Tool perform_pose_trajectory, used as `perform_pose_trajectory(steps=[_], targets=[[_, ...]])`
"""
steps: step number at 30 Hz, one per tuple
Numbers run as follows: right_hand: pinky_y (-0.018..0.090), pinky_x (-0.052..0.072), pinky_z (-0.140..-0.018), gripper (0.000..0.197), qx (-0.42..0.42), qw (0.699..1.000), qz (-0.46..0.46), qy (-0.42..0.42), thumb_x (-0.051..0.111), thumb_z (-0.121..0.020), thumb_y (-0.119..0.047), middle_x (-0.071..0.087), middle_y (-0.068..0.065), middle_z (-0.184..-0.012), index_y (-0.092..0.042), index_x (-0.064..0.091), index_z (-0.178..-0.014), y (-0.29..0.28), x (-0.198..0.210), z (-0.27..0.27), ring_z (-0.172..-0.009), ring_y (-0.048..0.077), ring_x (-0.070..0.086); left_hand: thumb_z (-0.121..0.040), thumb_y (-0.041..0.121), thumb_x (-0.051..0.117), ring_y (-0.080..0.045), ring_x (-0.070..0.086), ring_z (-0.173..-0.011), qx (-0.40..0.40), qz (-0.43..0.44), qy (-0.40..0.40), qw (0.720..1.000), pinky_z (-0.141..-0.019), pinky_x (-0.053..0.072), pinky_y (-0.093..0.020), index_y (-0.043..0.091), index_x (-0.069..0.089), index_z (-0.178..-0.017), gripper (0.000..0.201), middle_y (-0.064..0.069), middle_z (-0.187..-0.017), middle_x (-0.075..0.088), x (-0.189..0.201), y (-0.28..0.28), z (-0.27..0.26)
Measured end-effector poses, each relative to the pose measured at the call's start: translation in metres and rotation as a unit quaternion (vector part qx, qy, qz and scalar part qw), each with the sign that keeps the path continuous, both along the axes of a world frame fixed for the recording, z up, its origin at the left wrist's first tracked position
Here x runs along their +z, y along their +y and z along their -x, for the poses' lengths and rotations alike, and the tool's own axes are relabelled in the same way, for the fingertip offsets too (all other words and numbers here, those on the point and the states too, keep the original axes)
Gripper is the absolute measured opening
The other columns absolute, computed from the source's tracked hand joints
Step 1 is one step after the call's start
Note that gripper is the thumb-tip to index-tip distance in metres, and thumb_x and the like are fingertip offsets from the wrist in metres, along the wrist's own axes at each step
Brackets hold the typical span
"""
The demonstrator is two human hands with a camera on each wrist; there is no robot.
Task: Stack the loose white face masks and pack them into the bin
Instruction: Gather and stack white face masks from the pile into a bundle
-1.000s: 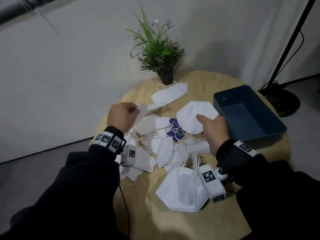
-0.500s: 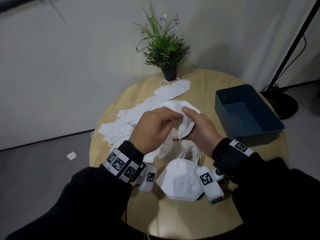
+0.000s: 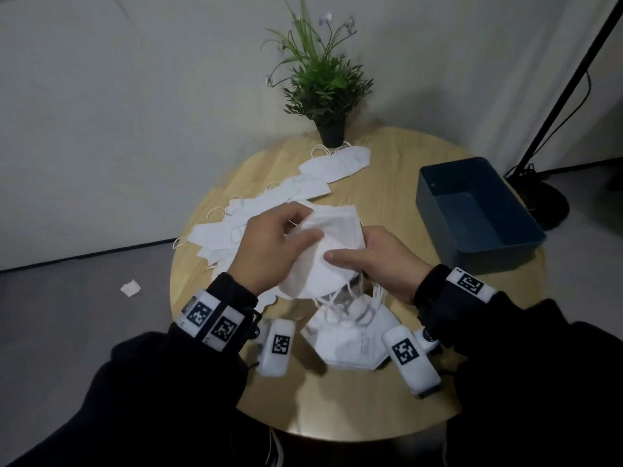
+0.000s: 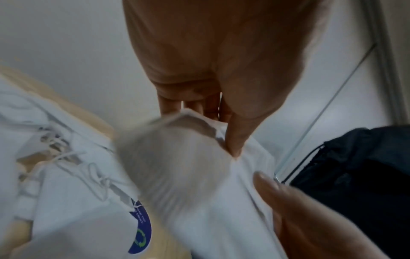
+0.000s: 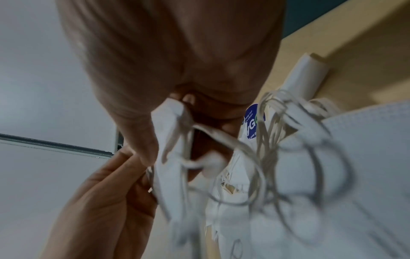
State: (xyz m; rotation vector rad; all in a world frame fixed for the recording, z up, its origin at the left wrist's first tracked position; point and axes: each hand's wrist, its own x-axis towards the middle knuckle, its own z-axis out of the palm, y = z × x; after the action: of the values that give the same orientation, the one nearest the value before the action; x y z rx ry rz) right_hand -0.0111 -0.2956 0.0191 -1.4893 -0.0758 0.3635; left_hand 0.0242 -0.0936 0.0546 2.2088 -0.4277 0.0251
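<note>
White folded fabric face mask (image 3: 323,251) hangs above the round wooden table (image 3: 337,409), pinched between both hands: left hand (image 3: 269,244) thumb on top, right hand (image 3: 381,261) fingers curled beneath; empty dark-blue plastic bin (image 3: 435,210) sits right of the fingers.

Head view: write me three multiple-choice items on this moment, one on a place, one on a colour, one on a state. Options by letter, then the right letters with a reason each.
1. Where does the potted plant stand?
A. at the table's far edge
B. inside the bin
C. on the floor

2. What colour is the bin?
A. red
B. dark blue
C. white

3. What is in the bin now?
A. a stack of masks
B. the plant
C. nothing visible

Answers: 1 A, its pot sits on the table near the wall. 2 B, its walls are dark blue. 3 C, its floor shows bare while the left hand and right hand hold the mask stack above the table.
</note>
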Motion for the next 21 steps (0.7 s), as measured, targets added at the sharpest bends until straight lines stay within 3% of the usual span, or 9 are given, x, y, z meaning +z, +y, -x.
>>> perform_pose_trajectory(steps=[2,6,9,12,14,16,17,19,21], targets=[[0.041,0.057,-0.075,0.018,-0.006,1.0,0.025,0.007,0.08,-0.089,-0.01,0.078,0.02,-0.1,-0.007,0.075,-0.106,-0.002,-0.002,0.002,-0.081,0.028,0.072,-0.096,0.021,0.074,-0.02,0.073,-0.081,0.012,0.079,0.052,0.995,-0.076,0.057,-0.04,0.017,0.068,-0.094,0.008,0.004,-0.088,0.075,0.0,0.006,-0.002],[0.034,0.056,-0.062,0.004,-0.041,0.998,0.042,0.001,0.075,-0.091,-0.004,0.078,0.01,-0.079,-0.006,0.076,-0.087,-0.004,-0.003,0.01,-0.066,0.019,0.072,-0.098,0.012,0.071,-0.007,0.062,-0.065,0.008,0.148,0.092,0.985,-0.066,0.049,-0.024,0.01,0.061,-0.09,0.013,0.009,-0.066,0.063,0.0,0.015,-0.004],[0.041,0.054,-0.066,0.013,-0.064,0.998,0.008,0.029,0.074,-0.093,-0.009,0.075,0.017,-0.076,0.001,0.075,-0.085,-0.007,-0.004,0.012,-0.062,0.024,0.072,-0.096,0.013,0.074,-0.022,0.072,-0.08,0.007,0.172,0.097,0.98,-0.078,0.057,-0.038,0.005,0.066,-0.1,0.012,-0.02,-0.084,0.074,0.004,0.02,-0.002],[0.05,0.056,-0.076,0.02,-0.093,0.995,0.004,0.04,0.073,-0.095,-0.014,0.075,0.017,-0.08,0.005,0.076,-0.091,-0.007,-0.005,0.013,-0.066,0.027,0.07,-0.096,0.015,0.075,-0.024,0.077,-0.088,0.01,0.161,0.103,0.982,-0.082,0.06,-0.04,0.012,0.073,-0.104,0.009,-0.01,-0.093,0.08,0.004,0.027,0.001],[0.046,0.059,-0.079,0.018,-0.125,0.991,-0.018,0.05,0.07,-0.097,-0.012,0.076,0.014,-0.083,0.002,0.077,-0.089,-0.008,-0.002,0.013,-0.073,0.026,0.069,-0.091,0.026,0.078,-0.024,0.068,-0.076,0.02,0.139,0.102,0.985,-0.075,0.052,-0.042,0.017,0.071,-0.087,0.013,-0.006,-0.077,0.068,0.004,0.032,0.004],[0.043,0.06,-0.082,0.021,-0.155,0.979,-0.107,0.078,0.061,-0.098,-0.008,0.075,0.018,-0.087,0.0,0.071,-0.081,-0.01,0.003,0.012,-0.08,0.027,0.07,-0.088,0.034,0.08,-0.022,0.058,-0.067,0.037,0.115,0.105,0.987,-0.07,0.049,-0.043,0.008,0.064,-0.081,0.031,-0.006,-0.066,0.055,0.002,0.037,0.005],[0.041,0.06,-0.079,0.022,-0.166,0.966,-0.171,0.105,0.056,-0.098,-0.008,0.073,0.019,-0.083,-0.003,0.065,-0.078,-0.012,0.007,0.012,-0.079,0.029,0.07,-0.089,0.032,0.08,-0.021,0.06,-0.065,0.045,0.114,0.109,0.986,-0.069,0.054,-0.046,0.003,0.062,-0.083,0.035,-0.007,-0.064,0.054,0.0,0.04,0.007],[0.034,0.055,-0.062,0.026,-0.18,0.942,-0.248,0.137,0.053,-0.097,-0.014,0.057,0.01,-0.063,-0.011,0.053,-0.071,-0.013,0.011,0.009,-0.064,0.026,0.06,-0.09,0.034,0.08,-0.034,0.071,-0.072,0.045,0.127,0.124,0.983,-0.078,0.062,-0.059,-0.006,0.062,-0.093,0.044,-0.026,-0.075,0.063,0.0,0.04,0.013],[0.027,0.042,-0.049,0.03,-0.171,0.949,-0.231,0.133,0.062,-0.097,-0.021,0.034,0.001,-0.058,-0.016,0.05,-0.069,-0.011,0.01,0.008,-0.052,0.017,0.039,-0.085,0.043,0.08,-0.05,0.07,-0.087,0.042,0.144,0.138,0.979,-0.083,0.059,-0.065,-0.009,0.063,-0.101,0.057,-0.04,-0.093,0.062,-0.003,0.039,0.023]])
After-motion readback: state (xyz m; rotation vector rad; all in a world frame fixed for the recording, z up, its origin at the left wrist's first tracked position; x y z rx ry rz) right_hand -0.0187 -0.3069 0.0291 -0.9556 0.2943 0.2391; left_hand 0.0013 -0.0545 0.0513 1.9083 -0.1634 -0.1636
